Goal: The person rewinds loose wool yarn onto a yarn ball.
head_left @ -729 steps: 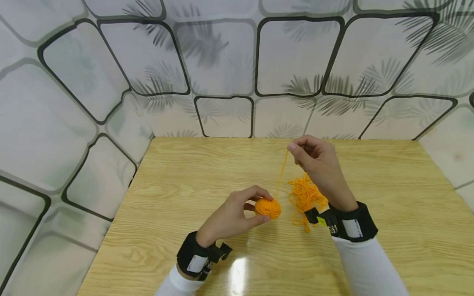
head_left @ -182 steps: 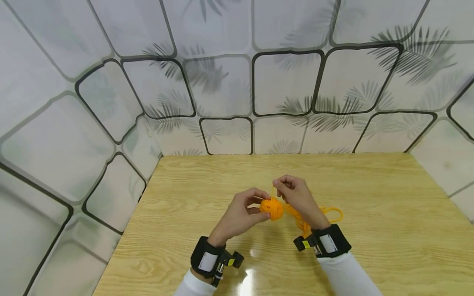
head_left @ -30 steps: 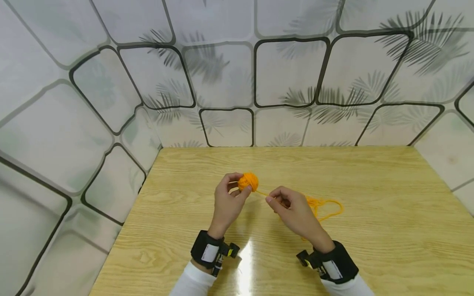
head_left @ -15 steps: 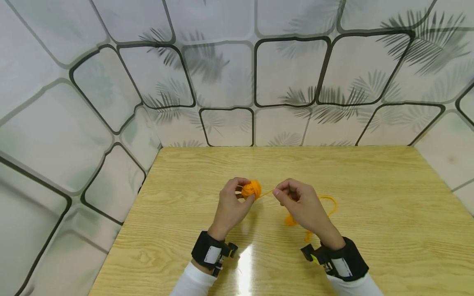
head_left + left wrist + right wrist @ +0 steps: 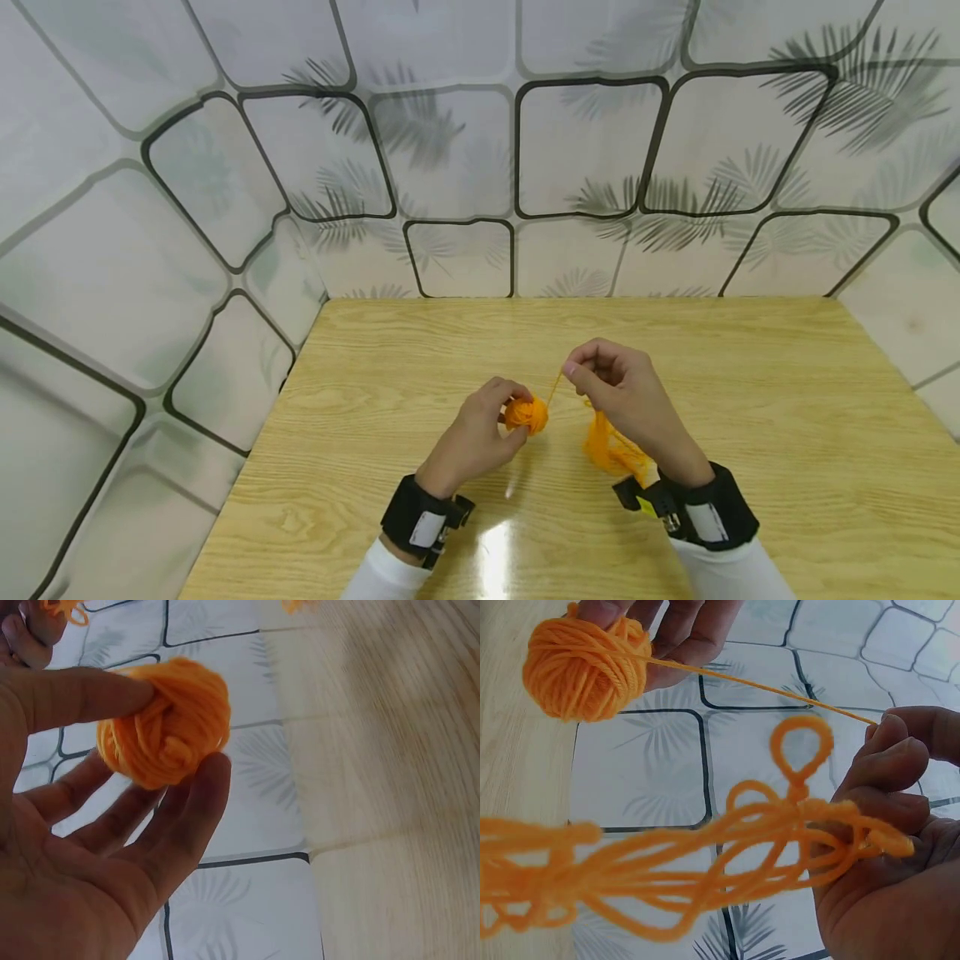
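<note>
My left hand [image 5: 474,435] holds a small orange ball of yarn [image 5: 527,415] between thumb and fingertips, above the table. In the left wrist view the wound strands of the ball [image 5: 169,724] show clearly between the thumb and fingers. Higher and to the right, my right hand [image 5: 628,392] pinches the yarn strand [image 5: 765,691], which runs taut from the ball to thumb and forefinger. Loose tangled yarn [image 5: 611,450] hangs below the right hand, partly hidden by it and the wrist. Close to the right wrist camera, the loops [image 5: 705,862] pass in front of the palm.
A light wooden table [image 5: 360,375] lies under both hands. Behind it and to the left stand walls covered in pale cloth [image 5: 442,150] with dark outlines and leaf prints. Black wrist straps [image 5: 420,517] with small cameras are on both wrists.
Over the last second the left hand and ball have moved down and right, while the right hand has risen with the strand. The loose yarn has shifted. Since the oldest frame both hands keep their holds.
</note>
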The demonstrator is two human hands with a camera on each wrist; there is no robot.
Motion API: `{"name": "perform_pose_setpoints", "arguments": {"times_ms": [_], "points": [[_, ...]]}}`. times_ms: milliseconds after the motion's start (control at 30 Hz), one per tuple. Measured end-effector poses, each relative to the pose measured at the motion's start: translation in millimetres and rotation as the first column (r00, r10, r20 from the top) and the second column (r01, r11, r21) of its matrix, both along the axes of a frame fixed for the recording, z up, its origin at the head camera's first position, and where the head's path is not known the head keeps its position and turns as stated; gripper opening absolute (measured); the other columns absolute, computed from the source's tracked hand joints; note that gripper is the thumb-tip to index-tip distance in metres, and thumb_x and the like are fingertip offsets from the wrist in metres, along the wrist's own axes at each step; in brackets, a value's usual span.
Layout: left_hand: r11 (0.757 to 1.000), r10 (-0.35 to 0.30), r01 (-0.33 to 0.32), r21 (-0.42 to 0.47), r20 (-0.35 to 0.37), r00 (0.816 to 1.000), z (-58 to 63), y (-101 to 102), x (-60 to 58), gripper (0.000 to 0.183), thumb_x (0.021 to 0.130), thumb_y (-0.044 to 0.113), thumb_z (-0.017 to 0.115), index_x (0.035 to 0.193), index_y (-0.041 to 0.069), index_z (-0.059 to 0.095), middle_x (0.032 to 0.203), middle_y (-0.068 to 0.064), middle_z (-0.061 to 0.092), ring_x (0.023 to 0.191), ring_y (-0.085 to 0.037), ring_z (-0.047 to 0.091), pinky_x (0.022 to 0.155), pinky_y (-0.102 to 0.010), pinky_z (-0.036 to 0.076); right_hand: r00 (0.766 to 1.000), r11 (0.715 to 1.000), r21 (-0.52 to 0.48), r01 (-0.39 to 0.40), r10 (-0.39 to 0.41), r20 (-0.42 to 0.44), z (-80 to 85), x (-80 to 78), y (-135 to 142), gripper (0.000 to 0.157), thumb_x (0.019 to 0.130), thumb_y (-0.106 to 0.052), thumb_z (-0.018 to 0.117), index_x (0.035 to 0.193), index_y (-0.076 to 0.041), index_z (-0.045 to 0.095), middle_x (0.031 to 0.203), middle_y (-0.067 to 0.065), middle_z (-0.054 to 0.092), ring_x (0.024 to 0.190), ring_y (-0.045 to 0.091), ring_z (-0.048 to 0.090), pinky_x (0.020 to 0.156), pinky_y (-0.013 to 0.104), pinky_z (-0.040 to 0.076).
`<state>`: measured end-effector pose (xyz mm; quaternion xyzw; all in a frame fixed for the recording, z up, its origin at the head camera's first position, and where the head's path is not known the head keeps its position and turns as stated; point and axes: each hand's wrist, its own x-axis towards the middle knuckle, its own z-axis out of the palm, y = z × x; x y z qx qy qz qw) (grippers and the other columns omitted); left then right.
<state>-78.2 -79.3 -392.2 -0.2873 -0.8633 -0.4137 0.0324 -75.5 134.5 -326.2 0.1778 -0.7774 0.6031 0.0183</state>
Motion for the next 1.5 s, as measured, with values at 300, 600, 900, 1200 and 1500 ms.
{"name": "perform_pose_setpoints", "arguments": {"times_ms": [300,600,900,1200,1500], "points": [[0.998,0.051,-0.054,-0.044,-0.062,0.997,0.3,-1,0.6,0.031,0.081,0.013,0.064,0.110,0.012,0.054,0.108,0.001,0.050,0.083,-0.011,0.051,0.068,-0.022,0.047,0.988,0.994,-0.039,-0.104,0.107,0.108,10.2,-2.7,6,0.027,0.089,-0.030,0.059,0.092,-0.004,0.056,0.067,0.016,0.043,0.051,0.023,0.037,0.040,0.033,0.030],[0.979,0.181,-0.192,-0.070,-0.144,0.973,-7.8,-9,-7.0,0.032,0.080,0.013,0.064,0.111,0.012,0.054,0.106,0.000,0.050,0.085,-0.010,0.051,0.069,-0.018,0.044,0.968,0.980,-0.066,-0.185,0.194,0.161,12.1,-4.2,19,0.024,0.091,-0.026,0.056,0.092,-0.002,0.054,0.063,0.013,0.037,0.050,0.023,0.031,0.042,0.034,0.027],[0.932,0.357,-0.363,0.001,-0.172,0.918,-11.7,-20,-14.4,0.029,0.079,0.010,0.064,0.107,0.009,0.056,0.101,-0.003,0.050,0.083,-0.012,0.053,0.069,-0.018,0.046,0.966,0.984,-0.083,-0.156,0.170,0.195,10.7,-9.4,29,0.028,0.092,-0.027,0.054,0.097,0.001,0.056,0.061,0.006,0.031,0.049,0.021,0.026,0.043,0.033,0.023],[0.925,0.377,-0.380,0.006,-0.146,0.915,-9.5,-27,-16.8,0.029,0.078,0.010,0.065,0.107,0.009,0.056,0.100,-0.004,0.050,0.084,-0.014,0.054,0.069,-0.021,0.047,0.967,0.989,-0.076,-0.123,0.137,0.215,6.9,-14.1,30,0.031,0.091,-0.030,0.056,0.099,0.000,0.058,0.058,0.004,0.024,0.047,0.020,0.020,0.045,0.033,0.022],[0.996,-0.087,0.084,0.021,0.210,0.974,-3.0,-18,-3.2,0.027,0.082,0.015,0.065,0.107,0.016,0.054,0.106,0.004,0.054,0.092,-0.015,0.053,0.074,-0.024,0.048,0.954,0.925,-0.301,-0.232,0.276,0.114,6.9,-30.2,27,0.023,0.095,-0.015,0.048,0.103,0.006,0.050,0.062,0.003,0.026,0.050,0.017,0.024,0.051,0.035,0.020]]}}
